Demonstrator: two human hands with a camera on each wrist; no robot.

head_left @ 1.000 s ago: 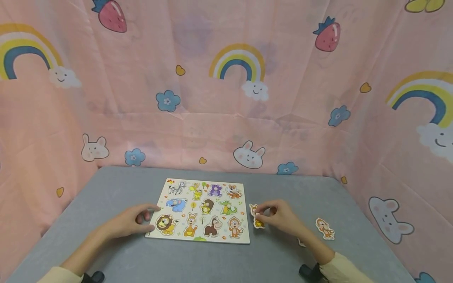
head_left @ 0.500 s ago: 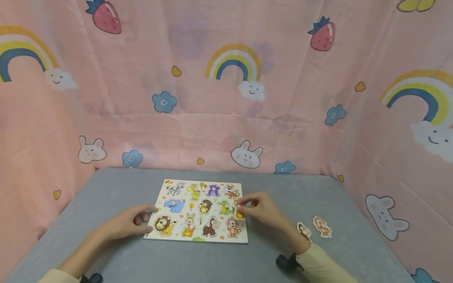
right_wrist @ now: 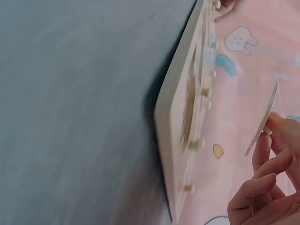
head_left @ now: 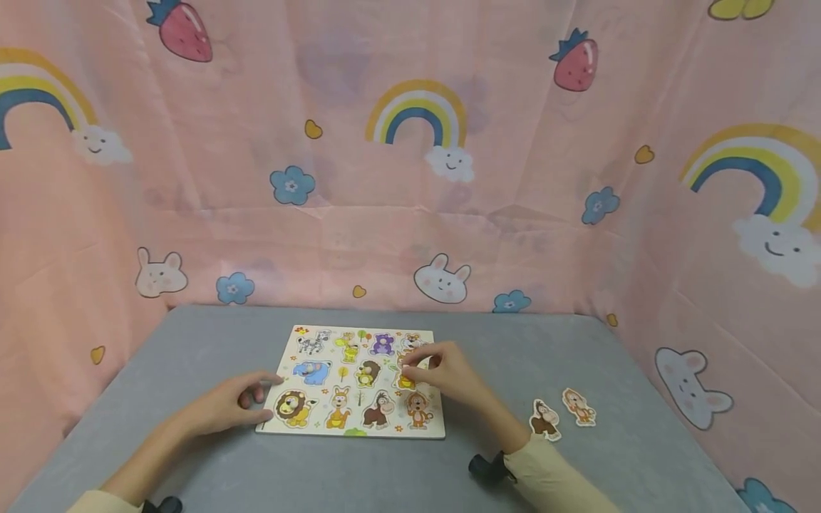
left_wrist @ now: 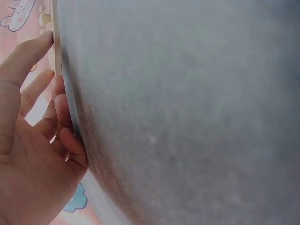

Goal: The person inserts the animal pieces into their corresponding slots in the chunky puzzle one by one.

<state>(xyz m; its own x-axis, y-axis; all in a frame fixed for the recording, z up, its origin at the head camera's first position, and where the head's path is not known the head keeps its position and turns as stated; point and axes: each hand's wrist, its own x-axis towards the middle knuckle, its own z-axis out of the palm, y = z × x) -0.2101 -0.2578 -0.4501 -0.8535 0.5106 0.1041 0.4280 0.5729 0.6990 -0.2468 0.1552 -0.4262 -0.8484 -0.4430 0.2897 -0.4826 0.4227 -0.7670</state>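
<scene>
My right hand pinches a kangaroo puzzle piece by its small knob, raised over the right part of the white animal puzzle board. In the right wrist view this thin piece is seen nearly edge-on, apart from the board. At the board's left edge, my left hand rests with thumb and index finger spread, both touching it. The left wrist view shows those fingertips on the board's edge. A printed kangaroo lies in the board's front row, between the lion and the gorilla.
A gorilla piece and a monkey piece lie on the grey table right of the board. Several knobs stand up from the board. A pink patterned cloth hangs behind and at both sides.
My right hand has lifted the kangaroo piece from beside the board and carried it left over the board. The gorilla piece has come into full view. My left hand stays at the board's edge.
</scene>
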